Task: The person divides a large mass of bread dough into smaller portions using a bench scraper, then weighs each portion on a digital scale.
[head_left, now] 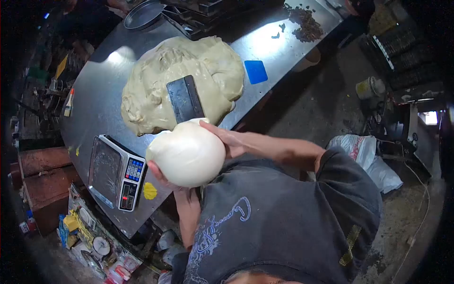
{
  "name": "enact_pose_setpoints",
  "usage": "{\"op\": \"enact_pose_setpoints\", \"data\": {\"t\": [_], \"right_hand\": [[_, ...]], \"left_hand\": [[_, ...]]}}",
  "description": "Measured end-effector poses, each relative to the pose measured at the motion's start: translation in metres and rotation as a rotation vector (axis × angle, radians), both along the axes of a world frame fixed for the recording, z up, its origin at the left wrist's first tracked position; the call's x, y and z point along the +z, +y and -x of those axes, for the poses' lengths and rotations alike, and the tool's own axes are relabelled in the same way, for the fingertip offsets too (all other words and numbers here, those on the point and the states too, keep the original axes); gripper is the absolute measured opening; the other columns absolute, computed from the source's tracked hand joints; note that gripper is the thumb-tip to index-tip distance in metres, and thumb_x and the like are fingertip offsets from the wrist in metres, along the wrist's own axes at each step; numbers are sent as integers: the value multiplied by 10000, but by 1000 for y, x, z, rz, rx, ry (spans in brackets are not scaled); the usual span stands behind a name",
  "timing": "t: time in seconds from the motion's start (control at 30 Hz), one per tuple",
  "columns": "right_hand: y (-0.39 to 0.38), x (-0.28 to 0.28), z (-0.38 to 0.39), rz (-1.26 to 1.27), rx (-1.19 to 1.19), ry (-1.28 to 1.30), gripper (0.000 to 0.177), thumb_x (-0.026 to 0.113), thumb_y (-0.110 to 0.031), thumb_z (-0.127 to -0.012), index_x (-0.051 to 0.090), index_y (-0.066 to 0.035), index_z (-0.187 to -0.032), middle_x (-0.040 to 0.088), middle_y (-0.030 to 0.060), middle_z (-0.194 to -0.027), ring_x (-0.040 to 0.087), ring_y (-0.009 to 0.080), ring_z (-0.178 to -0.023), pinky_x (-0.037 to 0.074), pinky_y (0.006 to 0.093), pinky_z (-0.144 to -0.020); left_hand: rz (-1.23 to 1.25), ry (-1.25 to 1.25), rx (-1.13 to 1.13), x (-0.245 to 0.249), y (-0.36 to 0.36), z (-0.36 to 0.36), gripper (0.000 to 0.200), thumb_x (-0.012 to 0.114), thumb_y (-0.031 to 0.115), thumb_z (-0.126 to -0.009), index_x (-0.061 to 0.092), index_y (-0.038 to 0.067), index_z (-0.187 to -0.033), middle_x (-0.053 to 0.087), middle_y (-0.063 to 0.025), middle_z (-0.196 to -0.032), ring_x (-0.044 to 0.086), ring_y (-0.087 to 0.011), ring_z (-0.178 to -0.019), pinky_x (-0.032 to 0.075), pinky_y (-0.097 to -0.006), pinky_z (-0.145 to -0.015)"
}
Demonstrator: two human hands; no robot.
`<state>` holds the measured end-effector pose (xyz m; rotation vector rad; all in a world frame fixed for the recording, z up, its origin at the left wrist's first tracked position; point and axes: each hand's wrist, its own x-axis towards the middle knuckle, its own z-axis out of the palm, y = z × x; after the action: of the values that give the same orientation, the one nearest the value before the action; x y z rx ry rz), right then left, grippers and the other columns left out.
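Observation:
A smooth, pale ball of dough (189,154) is held between my two hands near the table's front edge. My left hand (163,176) cups it from the lower left, its fingers partly hidden by the dough. Against its upper right side rests my right hand (230,141), fingers curved round it. Just beyond lies a large, glossy mass of dough (213,61), with a dark metal dough scraper (182,99) on top. A digital scale (109,165) stands to the left of the ball.
A blue plastic scraper (256,72) lies right of the dough mass on the metal table (99,85). Dark crumbs (305,23) and a round pan (144,14) are at the back. A brush (69,103) sits at the left edge. White sacks (373,161) stand on the right.

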<state>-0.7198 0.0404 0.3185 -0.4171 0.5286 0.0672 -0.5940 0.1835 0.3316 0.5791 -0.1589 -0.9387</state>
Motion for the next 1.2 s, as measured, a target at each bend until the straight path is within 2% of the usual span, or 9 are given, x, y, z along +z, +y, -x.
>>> {"op": "enact_pose_setpoints", "data": {"t": [0.27, 0.47, 0.63, 0.73, 0.83, 0.87, 0.97, 1.0, 1.2], "right_hand": [[-11, 41, 3, 174, -506, -110, 615, 556, -475, -984, 519, -11, -1385, 642, 187, -1291, 658, 292, -1143, 528, 434, -1001], [-13, 44, 8, 303, -305, -67, 502, 622, -383, -966, 564, 10, -1274, 680, 158, -1143, 700, 232, -977, 587, 368, -838], [-31, 43, 13, 588, -167, -92, 524, 655, -384, -950, 563, 6, -1288, 687, 161, -1107, 696, 191, -921, 574, 328, -796], [-41, 36, 3, 990, -188, -180, 670, 636, -465, -933, 491, -7, -1401, 593, 168, -1327, 609, 249, -1181, 486, 361, -1013], [-47, 31, -5, 825, -56, -392, 700, 533, -527, -996, 438, -14, -1462, 550, 162, -1400, 540, 240, -1291, 411, 373, -1113], [-44, 34, -5, 686, 4, -361, 705, 510, -542, -1004, 435, -14, -1464, 553, 155, -1399, 543, 241, -1293, 413, 374, -1114], [-40, 38, -6, 443, 45, -134, 654, 481, -552, -1019, 514, -10, -1385, 642, 152, -1258, 666, 234, -1086, 536, 370, -959], [-44, 36, -10, 418, 78, -109, 629, 495, -540, -1017, 538, -11, -1354, 665, 147, -1208, 691, 228, -1013, 562, 368, -904], [-35, 79, -21, 844, 293, -3, 442, 611, -445, -989, 690, -12, -1026, 704, 80, -902, 681, 145, -767, 546, 303, -682]], "left_hand": [[-168, -424, -204, 16, 5, -27, 1113, 561, 761, -863, 22, 154, -1625, 186, -132, -1652, 234, -313, -1509, 255, -501, -1206], [-78, -266, -403, 1, -22, -16, 944, 690, 718, -803, 440, 88, -1462, 480, -132, -1453, 495, -273, -1316, 427, -419, -1066], [-29, -633, -353, 21, -27, -13, 385, 711, 422, -890, 622, 49, -868, 635, -62, -968, 586, -138, -894, 448, -273, -802], [33, -649, -379, 12, -27, -15, 353, 612, 363, -982, 610, 40, -837, 617, -59, -889, 556, -132, -814, 426, -277, -693], [273, -266, -187, 13, -46, 0, 408, 595, 424, -999, 614, 37, -872, 652, -94, -918, 608, -178, -849, 479, -294, -754], [193, -133, -183, 39, -41, 7, 522, 630, 514, -959, 615, 21, -1130, 623, -189, -1219, 613, -261, -1096, 500, -350, -929], [-186, -815, 214, 47, -50, 13, 804, 703, 577, -876, 464, 28, -1412, 374, -250, -1525, 457, -324, -1352, 426, -394, -1085], [-495, -1405, 170, 39, -39, -3, 1065, 772, 596, -800, 274, 28, -1551, 190, -226, -1615, 317, -330, -1446, 348, -419, -1146], [-343, -710, -219, 7, -21, 12, 1094, 772, 597, -791, 264, 3, -1556, 315, -181, -1565, 375, -301, -1414, 318, -402, -1165]]}}
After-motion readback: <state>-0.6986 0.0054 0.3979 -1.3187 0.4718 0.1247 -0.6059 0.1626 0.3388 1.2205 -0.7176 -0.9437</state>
